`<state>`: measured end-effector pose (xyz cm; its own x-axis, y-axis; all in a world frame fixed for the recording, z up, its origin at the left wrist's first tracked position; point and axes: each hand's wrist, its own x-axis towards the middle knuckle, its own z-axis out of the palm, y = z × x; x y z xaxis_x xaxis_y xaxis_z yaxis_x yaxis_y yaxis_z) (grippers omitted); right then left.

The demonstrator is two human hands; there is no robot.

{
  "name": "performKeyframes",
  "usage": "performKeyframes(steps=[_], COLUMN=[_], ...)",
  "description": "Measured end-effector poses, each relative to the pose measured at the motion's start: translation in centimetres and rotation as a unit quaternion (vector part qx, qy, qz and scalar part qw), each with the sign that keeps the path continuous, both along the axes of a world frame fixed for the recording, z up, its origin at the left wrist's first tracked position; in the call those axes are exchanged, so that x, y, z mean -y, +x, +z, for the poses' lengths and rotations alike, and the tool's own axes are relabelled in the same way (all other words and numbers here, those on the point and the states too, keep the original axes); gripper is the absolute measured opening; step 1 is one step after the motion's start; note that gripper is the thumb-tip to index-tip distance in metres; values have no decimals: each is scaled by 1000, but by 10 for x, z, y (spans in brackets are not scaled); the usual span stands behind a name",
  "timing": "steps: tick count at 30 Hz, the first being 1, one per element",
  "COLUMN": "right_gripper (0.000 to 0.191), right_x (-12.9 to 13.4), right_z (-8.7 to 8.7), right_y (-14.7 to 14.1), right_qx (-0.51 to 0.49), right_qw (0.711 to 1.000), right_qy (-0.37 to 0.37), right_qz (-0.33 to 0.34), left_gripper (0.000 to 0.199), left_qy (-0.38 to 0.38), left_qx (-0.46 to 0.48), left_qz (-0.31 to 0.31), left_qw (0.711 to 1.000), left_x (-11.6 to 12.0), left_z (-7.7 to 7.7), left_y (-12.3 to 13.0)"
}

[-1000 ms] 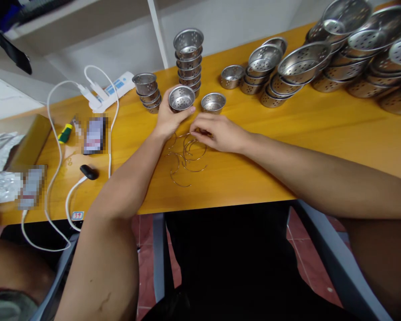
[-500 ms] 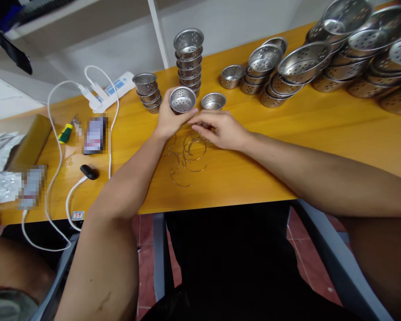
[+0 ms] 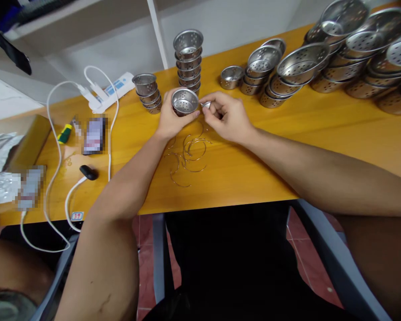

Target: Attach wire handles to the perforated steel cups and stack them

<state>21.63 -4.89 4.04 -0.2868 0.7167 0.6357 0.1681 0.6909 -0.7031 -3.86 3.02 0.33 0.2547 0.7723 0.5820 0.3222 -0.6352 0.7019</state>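
Note:
My left hand (image 3: 172,117) is wrapped round a small steel cup (image 3: 185,101) with a perforated bottom, its mouth tilted toward me. Close to the right side of that cup's rim, my right hand (image 3: 227,117) is closed in a pinch on what looks like a thin wire, mostly hidden by the fingers. Behind the right fingers, another steel cup (image 3: 206,104) is almost wholly covered. Several loose curved wires (image 3: 195,159) lie on the table below my hands.
Stacked perforated cups (image 3: 188,62) and a shorter stack (image 3: 147,91) stand behind my left hand. More stacks (image 3: 302,67) fill the back right, beside a single cup (image 3: 231,78). Left are a power strip (image 3: 115,91), a phone (image 3: 95,135), a screwdriver (image 3: 65,133) and white cables.
My right hand has moved slightly up and right, from under the cup's front to beside its rim, covering the cup behind. The left hand still holds its cup, barely shifted.

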Motion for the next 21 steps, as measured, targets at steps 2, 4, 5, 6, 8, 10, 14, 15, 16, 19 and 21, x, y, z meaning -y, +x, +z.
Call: performKeyframes(steps=[2,4,5,6,8,10,14,15,16,19,21], right_gripper=[43,43,43,44,46,47,51,51,50,47,44], right_x=[-4,-6,-7,-9,-12,-15,-21,-21,-21,-20,-18], right_z=[-3,-4,-5,-5,-6,-6,-4,-3,-2,0,2], right_y=[1,2,3,4,5,7,10,11,11,11,10], right_qx=[-21,-29,-30,-30,-29,-29,-20,-18,-18,-16,-12], right_qw=[1000,999,999,999,999,998,997,997,997,997,998], right_qy=[-9,-13,-12,-10,-8,-8,-2,1,4,8,-4], right_qz=[-6,-15,-20,-25,-38,-53,-73,-77,-78,-73,-64], left_gripper=[102,105,107,109,112,112,103,103,102,100,97], left_qy=[24,30,32,35,47,63,77,77,76,77,76], left_qx=[-8,-7,-6,-6,-5,-7,-15,-17,-19,-24,-27], left_qz=[-4,-18,-25,-30,-37,-45,-66,-66,-64,-55,-62], left_qw=[1000,999,999,999,998,997,995,995,995,995,995], left_x=[-9,-14,-15,-16,-18,-18,-14,-12,-10,-5,-4], left_z=[-9,-15,-17,-19,-21,-23,-23,-22,-21,-19,-19], left_y=[-3,-4,-3,-3,-1,1,7,7,8,9,11])
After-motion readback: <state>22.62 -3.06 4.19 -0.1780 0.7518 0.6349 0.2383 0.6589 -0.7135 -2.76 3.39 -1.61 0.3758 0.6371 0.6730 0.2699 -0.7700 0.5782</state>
